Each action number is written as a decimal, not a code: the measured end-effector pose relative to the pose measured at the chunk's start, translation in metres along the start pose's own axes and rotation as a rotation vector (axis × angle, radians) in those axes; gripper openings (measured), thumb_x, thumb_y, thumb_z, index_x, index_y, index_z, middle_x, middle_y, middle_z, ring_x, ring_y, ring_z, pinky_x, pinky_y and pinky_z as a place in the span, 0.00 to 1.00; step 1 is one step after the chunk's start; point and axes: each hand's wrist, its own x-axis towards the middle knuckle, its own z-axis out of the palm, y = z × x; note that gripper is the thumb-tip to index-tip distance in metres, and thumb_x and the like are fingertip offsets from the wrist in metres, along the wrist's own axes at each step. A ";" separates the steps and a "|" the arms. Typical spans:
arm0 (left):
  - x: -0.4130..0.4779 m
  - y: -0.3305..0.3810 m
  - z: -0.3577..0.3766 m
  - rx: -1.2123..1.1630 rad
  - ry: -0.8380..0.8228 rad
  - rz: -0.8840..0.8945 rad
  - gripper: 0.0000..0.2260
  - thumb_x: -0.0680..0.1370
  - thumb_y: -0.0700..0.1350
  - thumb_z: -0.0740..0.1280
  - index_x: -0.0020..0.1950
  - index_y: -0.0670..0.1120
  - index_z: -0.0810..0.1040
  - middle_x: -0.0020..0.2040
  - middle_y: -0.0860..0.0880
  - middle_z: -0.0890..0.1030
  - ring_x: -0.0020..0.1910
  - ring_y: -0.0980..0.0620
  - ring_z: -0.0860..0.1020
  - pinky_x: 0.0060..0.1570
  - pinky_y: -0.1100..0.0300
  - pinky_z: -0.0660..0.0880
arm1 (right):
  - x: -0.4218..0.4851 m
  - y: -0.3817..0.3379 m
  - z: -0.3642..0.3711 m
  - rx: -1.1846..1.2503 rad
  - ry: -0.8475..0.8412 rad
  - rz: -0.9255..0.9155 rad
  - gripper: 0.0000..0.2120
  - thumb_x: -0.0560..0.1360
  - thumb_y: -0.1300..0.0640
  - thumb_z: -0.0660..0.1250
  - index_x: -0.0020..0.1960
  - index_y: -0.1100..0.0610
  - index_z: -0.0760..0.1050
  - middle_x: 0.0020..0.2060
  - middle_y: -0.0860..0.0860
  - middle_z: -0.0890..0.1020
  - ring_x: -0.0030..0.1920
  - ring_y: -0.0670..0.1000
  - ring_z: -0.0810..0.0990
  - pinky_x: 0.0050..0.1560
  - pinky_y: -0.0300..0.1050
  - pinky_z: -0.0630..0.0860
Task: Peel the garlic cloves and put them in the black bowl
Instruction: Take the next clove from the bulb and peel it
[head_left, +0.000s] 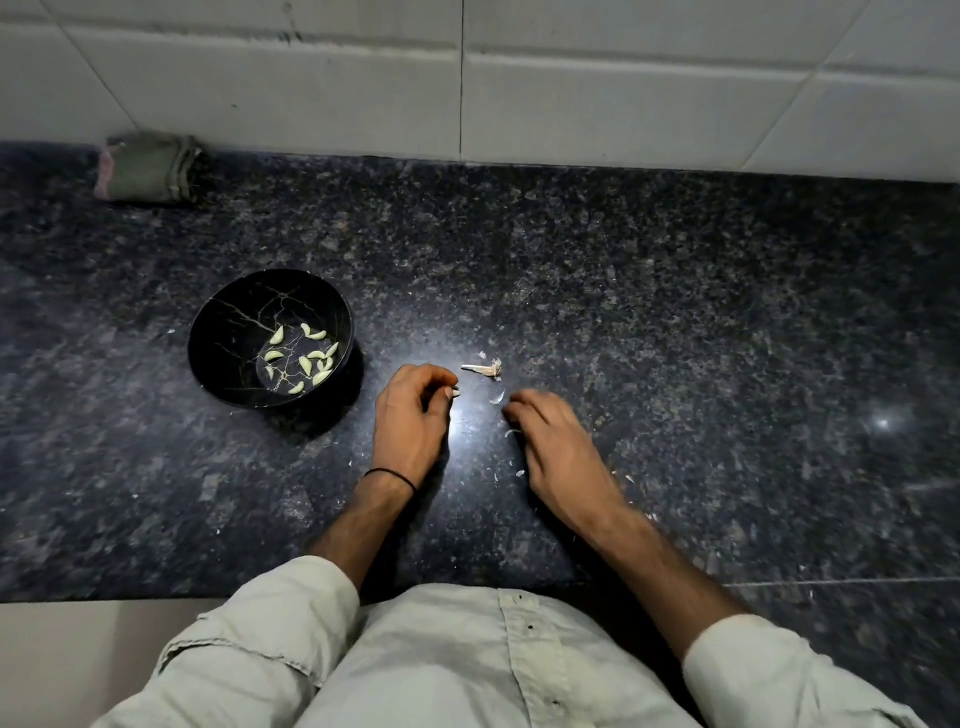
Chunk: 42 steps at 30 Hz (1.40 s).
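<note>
A black bowl (221, 332) with gold veins stands on the dark granite counter, left of my hands, and holds several peeled garlic cloves (306, 361). My left hand (410, 415) pinches a small pale garlic clove (455, 393) at its fingertips, just right of the bowl. My right hand (550, 447) hovers low over the counter with fingers loosely curled, and whether it holds anything is hidden. The bare garlic stem with root (485, 369) lies just beyond both hands. A loose skin flake (497, 398) lies between the hands.
Small bits of garlic skin (519, 474) are scattered on the counter around my right hand. A folded green cloth (150, 169) lies at the back left against the white tiled wall (571, 83). The counter's front edge runs just before my body.
</note>
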 end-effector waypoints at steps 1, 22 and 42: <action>0.000 0.000 0.000 -0.001 0.004 0.001 0.09 0.75 0.33 0.68 0.46 0.45 0.83 0.47 0.50 0.81 0.44 0.58 0.79 0.48 0.78 0.68 | -0.007 0.000 0.000 -0.002 -0.026 -0.021 0.19 0.77 0.63 0.55 0.65 0.63 0.74 0.65 0.57 0.75 0.67 0.56 0.71 0.72 0.43 0.63; -0.043 0.021 -0.003 -0.041 0.009 0.029 0.11 0.77 0.27 0.63 0.48 0.39 0.82 0.50 0.46 0.80 0.46 0.65 0.80 0.49 0.76 0.72 | -0.029 0.035 -0.014 -0.153 -0.142 -0.425 0.18 0.81 0.58 0.55 0.65 0.63 0.75 0.62 0.57 0.78 0.64 0.55 0.72 0.68 0.44 0.64; -0.062 0.051 0.027 -0.011 -0.043 0.072 0.12 0.77 0.27 0.63 0.49 0.39 0.83 0.49 0.48 0.80 0.48 0.71 0.78 0.50 0.77 0.70 | -0.031 0.035 -0.015 -0.278 0.006 -0.523 0.10 0.77 0.64 0.57 0.52 0.62 0.75 0.48 0.57 0.78 0.48 0.56 0.75 0.43 0.50 0.79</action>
